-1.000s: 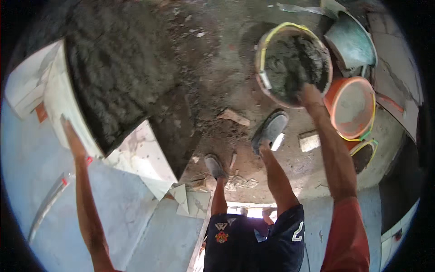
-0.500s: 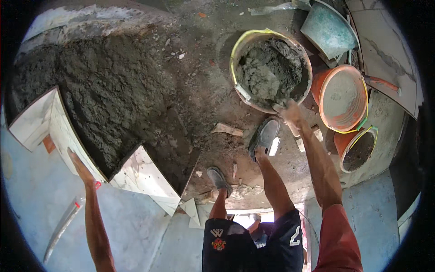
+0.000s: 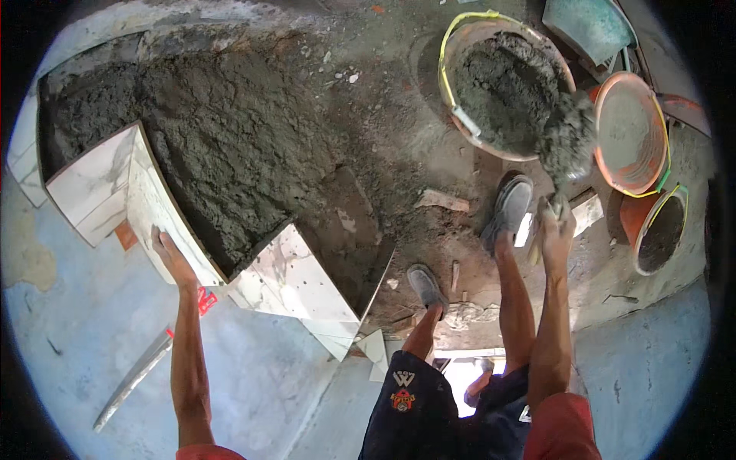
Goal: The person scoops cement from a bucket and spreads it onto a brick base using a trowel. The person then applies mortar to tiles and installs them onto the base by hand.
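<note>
My right hand (image 3: 555, 234) is closed round the handle of a trowel (image 3: 563, 182). A thick lump of wet grey mortar (image 3: 569, 138) covers its blade, just past the near right rim of a bucket (image 3: 573, 73). More mortar (image 3: 498, 92) lies inside that bucket. My left hand (image 3: 175, 259) rests against the outer face of an upright white marbled tile (image 3: 167, 205), fingers stretched out and holding nothing. Behind the tile spreads a rough mortar bed (image 3: 230, 138). A second white tile piece (image 3: 287, 272) borders the bed to the right.
To the right stand an orange bucket (image 3: 663, 146) of grayish liquid, a smaller bucket (image 3: 639, 239) and a green basin (image 3: 590, 31). My shoes (image 3: 507, 211) are on the dusty floor beside wood scraps (image 3: 442, 201). A blue wall (image 3: 245, 368) runs along the near left.
My right hand has come back from the bucket's rim, lifting the trowel out loaded with mortar. The left hand stays against the tile. The whole view has shifted.
</note>
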Demonstrator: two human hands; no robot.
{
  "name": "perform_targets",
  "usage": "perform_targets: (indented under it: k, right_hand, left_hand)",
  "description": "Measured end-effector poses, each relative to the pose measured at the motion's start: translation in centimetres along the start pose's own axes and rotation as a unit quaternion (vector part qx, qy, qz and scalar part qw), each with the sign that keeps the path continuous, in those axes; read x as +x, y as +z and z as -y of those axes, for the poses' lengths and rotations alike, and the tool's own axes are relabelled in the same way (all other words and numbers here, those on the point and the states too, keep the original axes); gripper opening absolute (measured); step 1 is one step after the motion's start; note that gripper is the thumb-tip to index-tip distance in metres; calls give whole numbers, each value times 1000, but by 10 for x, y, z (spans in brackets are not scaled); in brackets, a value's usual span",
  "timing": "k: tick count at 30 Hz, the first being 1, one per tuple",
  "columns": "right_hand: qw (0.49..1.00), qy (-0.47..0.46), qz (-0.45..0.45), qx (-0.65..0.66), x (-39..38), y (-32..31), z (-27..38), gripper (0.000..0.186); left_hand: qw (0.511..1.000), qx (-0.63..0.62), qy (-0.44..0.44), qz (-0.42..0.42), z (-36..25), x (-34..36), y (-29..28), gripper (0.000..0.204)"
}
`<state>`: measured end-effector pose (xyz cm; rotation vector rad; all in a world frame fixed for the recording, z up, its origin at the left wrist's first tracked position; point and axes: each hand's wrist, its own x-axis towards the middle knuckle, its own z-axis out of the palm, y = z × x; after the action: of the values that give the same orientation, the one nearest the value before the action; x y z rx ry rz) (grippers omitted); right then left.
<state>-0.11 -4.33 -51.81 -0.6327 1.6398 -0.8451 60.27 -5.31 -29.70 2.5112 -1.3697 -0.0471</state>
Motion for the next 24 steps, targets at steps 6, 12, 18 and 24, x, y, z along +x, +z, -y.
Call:
perform_targets:
  k: [6, 12, 18, 24]
  right_hand:
    - [953, -132, -239, -129, -60, 122, -43, 15]
    - [854, -97, 46, -508, -100, 262, -242, 15]
    - [978, -30, 156, -136, -237, 211, -25, 21]
    - [849, -221, 131, -462, -111, 68, 33, 39]
  left_hand:
    - [999, -44, -8, 8, 18, 8, -10, 57]
    - [993, -109, -35, 41, -2, -2, 33, 59]
    - [1000, 13, 12, 16, 14, 8, -4, 55]
    - [1000, 16, -7, 2, 18, 8, -20, 57]
